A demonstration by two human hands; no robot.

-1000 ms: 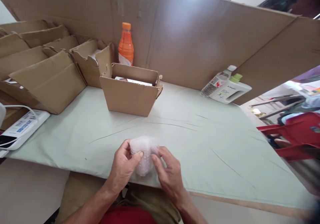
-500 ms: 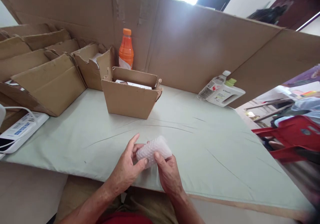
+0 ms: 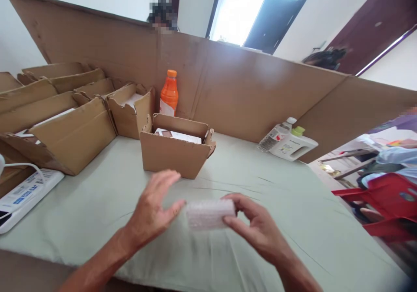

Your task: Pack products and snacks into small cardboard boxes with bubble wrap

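A whitish roll of bubble wrap (image 3: 208, 215), blurred by motion, is held over the near part of the pale green table (image 3: 156, 253). My right hand (image 3: 256, 224) grips its right end between thumb and fingers. Just left of the roll, my left hand (image 3: 156, 205) is open, thumb and fingers spread, with nothing in it. Beyond the hands stands an open cardboard box (image 3: 174, 155) with white flat boxes (image 3: 182, 137) inside. Whether anything is inside the bubble wrap I cannot tell.
Several cardboard bins (image 3: 74, 140) line the left side. A white power strip (image 3: 29, 196) lies at the left edge. An orange bottle (image 3: 169, 94) stands behind the box. A clear bottle (image 3: 276, 134) and a white jug (image 3: 295, 146) lean by the cardboard wall. A red chair (image 3: 384, 200) is at right.
My left hand has let go of the bubble wrap and moved left. My right hand now holds the roll alone by its end, and the roll lies more level. The view has tilted up.
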